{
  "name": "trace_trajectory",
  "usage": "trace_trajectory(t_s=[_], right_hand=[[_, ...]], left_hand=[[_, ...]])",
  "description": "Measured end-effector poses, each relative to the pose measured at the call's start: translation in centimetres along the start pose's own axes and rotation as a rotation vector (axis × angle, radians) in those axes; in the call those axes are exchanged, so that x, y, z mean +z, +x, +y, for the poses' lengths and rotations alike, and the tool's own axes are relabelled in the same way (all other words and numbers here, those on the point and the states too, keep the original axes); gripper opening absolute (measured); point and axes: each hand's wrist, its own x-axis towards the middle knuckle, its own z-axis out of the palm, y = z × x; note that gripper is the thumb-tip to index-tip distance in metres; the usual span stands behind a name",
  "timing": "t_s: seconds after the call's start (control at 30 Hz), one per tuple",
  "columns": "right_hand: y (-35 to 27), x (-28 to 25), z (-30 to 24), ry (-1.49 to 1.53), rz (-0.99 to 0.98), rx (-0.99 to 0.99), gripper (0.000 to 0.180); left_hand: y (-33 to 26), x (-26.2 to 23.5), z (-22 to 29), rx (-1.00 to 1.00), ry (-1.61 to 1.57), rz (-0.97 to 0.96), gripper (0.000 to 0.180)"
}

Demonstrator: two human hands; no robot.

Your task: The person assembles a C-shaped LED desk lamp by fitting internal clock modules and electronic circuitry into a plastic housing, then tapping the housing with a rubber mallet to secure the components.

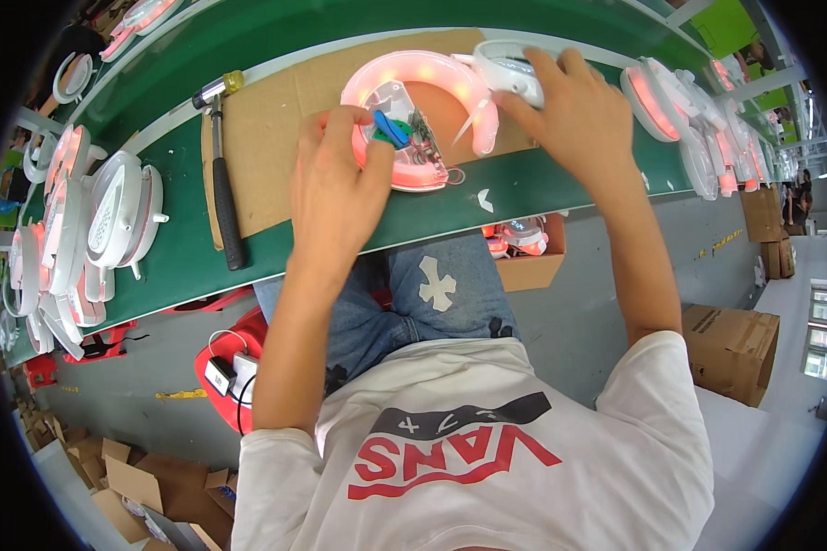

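A white curved housing [404, 66], glowing pink-red from within, lies on brown cardboard in front of me. Its lower left part is opened, showing a circuit board with wires [423, 142] and a blue oval piece [392, 130]. My left hand [335, 179] closes over the housing's left side, finger and thumb tips beside the blue piece. At the housing's upper right end, my right hand [579, 110] grips a white rounded part [510, 73] between thumb and fingers. A thin pale strip [470, 121] hangs below that part. Whether it joins the housing I cannot tell.
A hammer [220, 174] lies on the left of the cardboard [266, 119]. White housings [115, 211] are stacked on the green bench at left, with more glowing housings [657, 101] at right. A white scrap [485, 199] sits near the bench edge. Below stands a carton [533, 266] of glowing parts.
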Motion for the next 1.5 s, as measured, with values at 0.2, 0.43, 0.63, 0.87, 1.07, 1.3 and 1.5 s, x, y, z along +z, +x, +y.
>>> trace_trajectory(t_s=[0.2, 0.43, 0.63, 0.87, 1.07, 1.3, 1.5], right_hand=[[-3.7, -4.7, -0.2, -0.119, -0.327, -0.057, 0.056], [-4.2, -7.3, -3.3, 0.131, -0.447, -0.262, 0.084], [-6.0, -6.3, -4.7, 0.278, -0.435, -0.196, 0.063], [-4.9, -9.5, -2.6, 0.264, -0.264, -0.158, 0.039], [6.7, -10.7, -0.1, 0.318, -0.248, -0.503, 0.030], [21.5, -3.8, 1.8, 0.574, -0.873, -0.636, 0.040], [26.4, 7.2, 4.8, 1.077, -1.500, -0.169, 0.042]], left_hand=[[5.4, -0.1, -2.2, 0.169, -0.075, -0.033, 0.027], [12.1, -0.4, -2.9, 0.421, -0.118, -0.510, 0.031], [13.1, 0.9, -2.5, 0.361, -0.136, -0.458, 0.033], [12.5, 0.6, -2.7, 0.415, -0.175, -0.449, 0.036], [12.9, 0.9, -3.6, 0.372, -0.326, -0.594, 0.041], [12.7, 0.5, -2.9, 0.311, -0.398, -0.764, 0.044], [8.6, -2.5, -2.8, 0.177, -0.220, -0.436, 0.038]])
